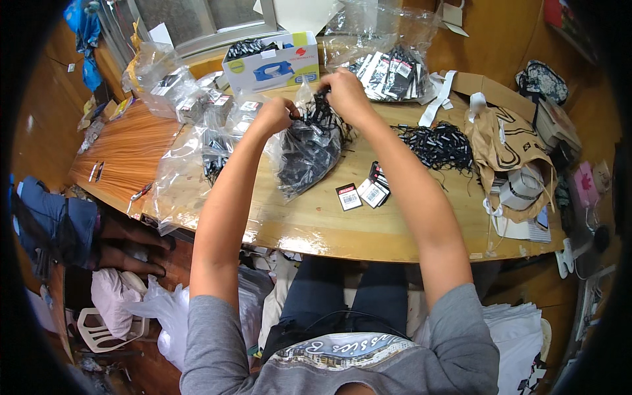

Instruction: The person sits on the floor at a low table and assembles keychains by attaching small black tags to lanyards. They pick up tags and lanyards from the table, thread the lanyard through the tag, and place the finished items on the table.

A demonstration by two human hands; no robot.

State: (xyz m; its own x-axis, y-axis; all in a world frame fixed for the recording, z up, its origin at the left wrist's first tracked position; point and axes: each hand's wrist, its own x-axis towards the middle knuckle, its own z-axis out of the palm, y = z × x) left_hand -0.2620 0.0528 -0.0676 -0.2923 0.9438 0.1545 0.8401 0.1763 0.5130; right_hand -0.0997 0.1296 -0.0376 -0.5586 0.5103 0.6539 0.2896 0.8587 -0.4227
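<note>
In front of me a clear plastic bag (306,161) lies on the table, filled with black cords with small tag ends. A tangle of black cords (322,115) comes out of its mouth. My left hand (275,116) is closed at the left side of the mouth, its fingertips pinching the bag's edge beside the cords. At the far side, the fingers of my right hand (343,92) are closed on the upper part of the cords. Nearer to me lie a few black and white cards (361,193). A loose heap of black cords (436,146) is to the right.
An open box (270,69) of black cords stands at the back. Beside it lies a plastic bag of tags (395,76). Clear bags with stacked cards (214,112) cover the left side. A brown paper bag (513,141) stands right. Another person's legs (128,240) show at the left.
</note>
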